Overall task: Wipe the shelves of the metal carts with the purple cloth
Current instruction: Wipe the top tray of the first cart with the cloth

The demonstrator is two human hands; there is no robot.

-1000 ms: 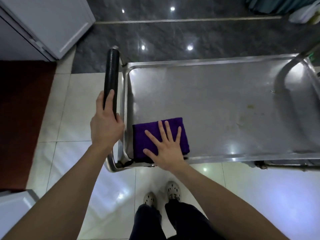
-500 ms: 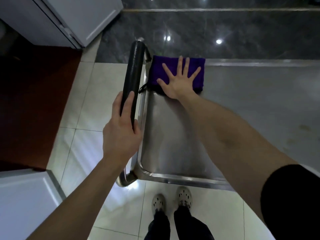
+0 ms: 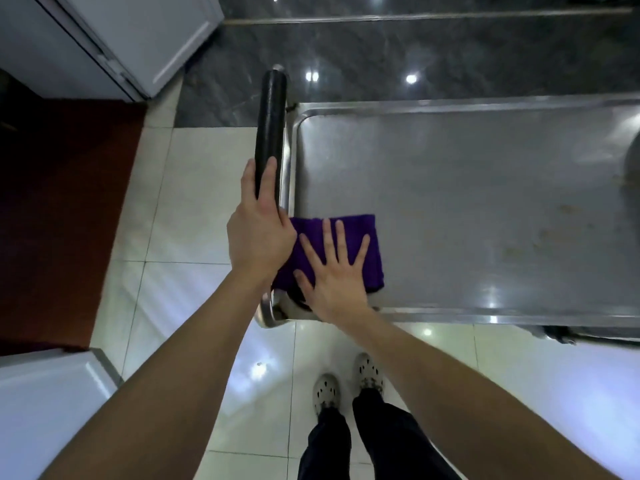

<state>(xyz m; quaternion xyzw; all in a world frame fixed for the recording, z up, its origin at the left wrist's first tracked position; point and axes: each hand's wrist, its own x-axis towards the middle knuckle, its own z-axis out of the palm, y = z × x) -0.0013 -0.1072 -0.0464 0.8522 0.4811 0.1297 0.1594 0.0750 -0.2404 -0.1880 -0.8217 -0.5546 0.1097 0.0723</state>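
The metal cart's top shelf (image 3: 450, 202) is seen from above, filling the frame from 12 to 3 o'clock. The purple cloth (image 3: 356, 225) is laid folded flat in the shelf's 7 o'clock corner, touching the raised rim on the 9 o'clock side. The right grip (image 3: 334, 271) is spread fully open, and the cloth is pressed under its palm and splayed fingers, with the fingertips pointed toward 12 o'clock. The black handle (image 3: 272, 116) is mounted along the cart's 9 o'clock end, running from 12 to 6 o'clock. Its near end is held by the left grip (image 3: 259, 237), with two digits laid straight along the bar; the remaining fingers are hidden beneath the hand. Faint brownish marks (image 3: 554, 230) are scattered over the shelf toward 3 o'clock. Pale floor tiles (image 3: 194, 202) are seen under the cart, and a white cabinet (image 3: 121, 36) is set at 11 o'clock. A pair of light shoes (image 3: 327, 393) is placed at 6 o'clock.
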